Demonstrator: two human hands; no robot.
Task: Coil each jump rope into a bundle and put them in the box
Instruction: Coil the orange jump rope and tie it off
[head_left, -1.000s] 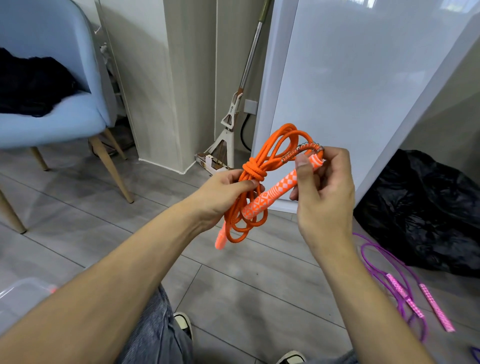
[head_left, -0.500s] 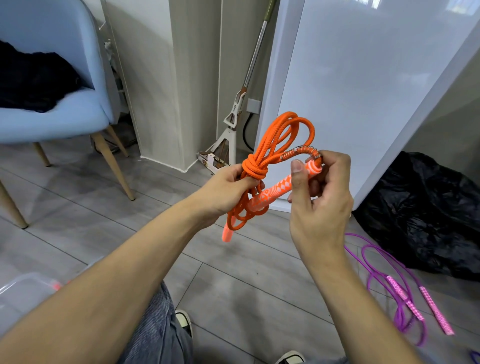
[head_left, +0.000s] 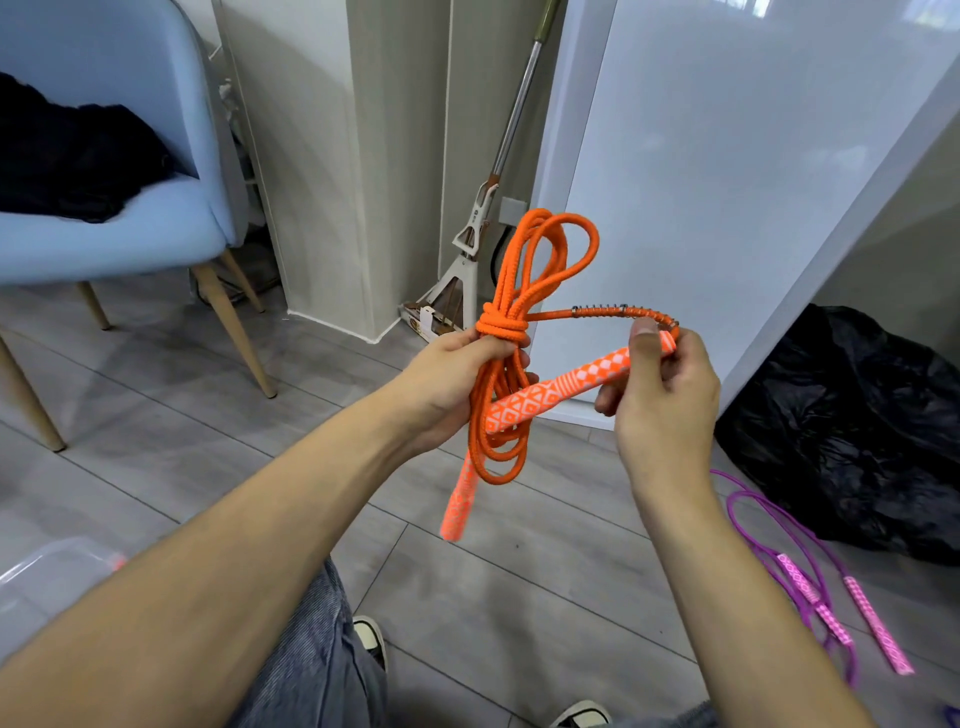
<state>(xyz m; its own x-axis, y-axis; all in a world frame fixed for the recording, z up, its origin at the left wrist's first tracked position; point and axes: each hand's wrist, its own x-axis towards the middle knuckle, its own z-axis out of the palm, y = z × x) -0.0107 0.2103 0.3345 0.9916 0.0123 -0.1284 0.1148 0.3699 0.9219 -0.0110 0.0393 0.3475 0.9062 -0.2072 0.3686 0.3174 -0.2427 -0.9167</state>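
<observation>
The floor (head_left: 218, 457) is of grey tiles with thin dark joints. At the left stands a light blue armchair (head_left: 156, 228) on slim wooden legs, and a black cloth (head_left: 67, 156) lies on its seat. Behind it runs a pale beige wall (head_left: 322, 171) with a white skirting. A mop (head_left: 483, 228) leans in the corner. At the right a glossy white panel (head_left: 727, 171) reflects soft daylight, and a black plastic bag (head_left: 862, 431) lies on the floor beside it.

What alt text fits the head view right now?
Left hand grips a coiled orange jump rope at its wrap, while the right hand pinches one patterned handle. A purple jump rope lies uncoiled on the floor.
</observation>
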